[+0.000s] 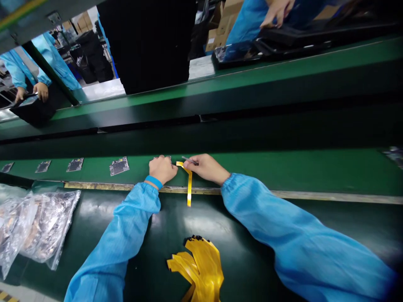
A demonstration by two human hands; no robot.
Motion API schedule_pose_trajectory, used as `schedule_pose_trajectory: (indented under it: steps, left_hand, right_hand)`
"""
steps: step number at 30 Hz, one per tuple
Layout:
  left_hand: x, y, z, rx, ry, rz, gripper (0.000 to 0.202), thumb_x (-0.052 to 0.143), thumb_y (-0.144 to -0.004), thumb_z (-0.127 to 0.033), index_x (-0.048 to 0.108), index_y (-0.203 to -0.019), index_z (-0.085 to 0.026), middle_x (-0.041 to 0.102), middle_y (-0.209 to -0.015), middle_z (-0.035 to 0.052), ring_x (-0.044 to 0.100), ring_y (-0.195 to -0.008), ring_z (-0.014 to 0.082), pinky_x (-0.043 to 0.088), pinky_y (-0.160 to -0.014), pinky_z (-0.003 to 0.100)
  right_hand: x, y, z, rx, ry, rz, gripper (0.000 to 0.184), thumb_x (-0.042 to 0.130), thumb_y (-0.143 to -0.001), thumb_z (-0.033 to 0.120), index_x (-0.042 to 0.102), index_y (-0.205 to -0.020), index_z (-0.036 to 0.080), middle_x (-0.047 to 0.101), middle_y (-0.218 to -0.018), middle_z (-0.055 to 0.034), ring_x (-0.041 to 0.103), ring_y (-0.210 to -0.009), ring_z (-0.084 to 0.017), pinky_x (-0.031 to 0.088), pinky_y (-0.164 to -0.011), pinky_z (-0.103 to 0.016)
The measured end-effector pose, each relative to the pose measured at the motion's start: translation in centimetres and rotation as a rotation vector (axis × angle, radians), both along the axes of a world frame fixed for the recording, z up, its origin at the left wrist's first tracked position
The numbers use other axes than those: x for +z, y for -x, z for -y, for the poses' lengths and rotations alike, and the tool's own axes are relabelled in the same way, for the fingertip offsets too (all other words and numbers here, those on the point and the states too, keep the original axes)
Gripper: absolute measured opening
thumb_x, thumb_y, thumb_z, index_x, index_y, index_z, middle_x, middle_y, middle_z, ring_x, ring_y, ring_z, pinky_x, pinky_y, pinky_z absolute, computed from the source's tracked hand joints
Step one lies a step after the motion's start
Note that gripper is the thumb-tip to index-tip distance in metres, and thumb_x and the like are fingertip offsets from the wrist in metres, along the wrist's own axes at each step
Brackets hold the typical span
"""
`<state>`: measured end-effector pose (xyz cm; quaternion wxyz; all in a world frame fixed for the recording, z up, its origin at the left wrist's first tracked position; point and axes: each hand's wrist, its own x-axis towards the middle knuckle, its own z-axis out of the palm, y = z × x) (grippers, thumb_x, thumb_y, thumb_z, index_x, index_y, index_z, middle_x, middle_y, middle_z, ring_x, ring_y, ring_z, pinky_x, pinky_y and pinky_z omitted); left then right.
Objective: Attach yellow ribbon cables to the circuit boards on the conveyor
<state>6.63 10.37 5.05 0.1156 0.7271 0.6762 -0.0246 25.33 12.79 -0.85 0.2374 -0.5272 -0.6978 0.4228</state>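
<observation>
My left hand (pixel 162 169), a blue band at its wrist, is closed over a circuit board (pixel 170 158) on the green belt. Most of that board is hidden under the fingers. To its right my right hand (pixel 206 167) is closed, pinching a yellow flex cable (pixel 189 188) near its upper end. A thin grey tool that looks like tweezers (pixel 190 160) pokes out of the same fingers. One end of the cable reaches toward the board; whether they touch I cannot tell. The long end hangs over the belt's metal edge. A pile of yellow flex cables (pixel 204 268) lies nearest me.
Several circuit boards (pixel 119 166) lie spaced along the belt (pixel 283 172) on the left. Clear plastic bags (pixel 47 222) of parts rest at lower left. Beyond the raised ledge stands a black panel (pixel 154 46); co-workers' hands (pixel 40 91) handle black items there.
</observation>
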Motion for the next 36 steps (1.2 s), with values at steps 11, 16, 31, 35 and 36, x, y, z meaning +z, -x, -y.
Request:
schedule_pose_trajectory:
  steps: [11, 16, 31, 35, 36]
  left_hand:
    - [-1.6, 3.3, 1.2, -0.202, -0.133, 0.233, 0.017, 0.059, -0.091, -0.011, 0.072, -0.084, -0.018, 0.069, -0.096, 0.0082, 0.065, -0.100, 0.0243, 0.054, -0.094, 0.036]
    - [-2.2, 3.5, 2.3, -0.292, -0.199, 0.244, 0.015, 0.058, -0.091, -0.011, 0.072, -0.089, -0.017, 0.066, -0.102, 0.0094, 0.060, -0.107, 0.0257, 0.054, -0.100, 0.039]
    - [-2.5, 2.2, 3.0, -0.380, -0.192, 0.195, 0.023, 0.060, -0.093, -0.016, 0.076, -0.109, -0.016, 0.065, -0.125, 0.0137, 0.059, -0.122, 0.0307, 0.053, -0.107, 0.046]
    - [-2.3, 1.5, 3.4, -0.395, -0.171, 0.134, 0.027, 0.060, -0.095, -0.019, 0.075, -0.117, -0.015, 0.063, -0.131, 0.0151, 0.058, -0.124, 0.0321, 0.052, -0.105, 0.046]
    - [-2.3, 1.3, 3.5, -0.397, -0.168, 0.118, 0.028, 0.059, -0.096, -0.021, 0.074, -0.118, -0.015, 0.063, -0.132, 0.0154, 0.058, -0.124, 0.0324, 0.052, -0.104, 0.047]
  right_hand:
    - [-0.5, 0.2, -0.6, -0.008, 0.023, 0.101, 0.039, 0.073, -0.083, 0.057, 0.079, -0.074, 0.019, 0.072, -0.069, -0.0033, 0.060, -0.068, -0.018, 0.041, -0.059, -0.028]
    - [-0.4, -0.3, -0.7, -0.033, 0.044, 0.151, 0.033, 0.076, -0.082, 0.052, 0.082, -0.077, 0.020, 0.075, -0.072, -0.0039, 0.063, -0.069, -0.019, 0.041, -0.058, -0.028]
    - [0.5, -1.7, -0.9, -0.011, 0.109, 0.196, 0.024, 0.073, -0.084, 0.040, 0.082, -0.074, 0.020, 0.068, -0.063, -0.0014, 0.058, -0.063, -0.017, 0.040, -0.059, -0.030]
    - [0.7, -2.2, -1.4, 0.026, 0.124, 0.147, 0.026, 0.075, -0.081, 0.043, 0.079, -0.069, 0.020, 0.064, -0.059, 0.0000, 0.054, -0.060, -0.016, 0.040, -0.059, -0.029]
    - [0.8, -2.2, -1.5, 0.030, 0.125, 0.141, 0.027, 0.076, -0.080, 0.043, 0.078, -0.068, 0.020, 0.063, -0.058, 0.0001, 0.053, -0.059, -0.015, 0.039, -0.058, -0.029]
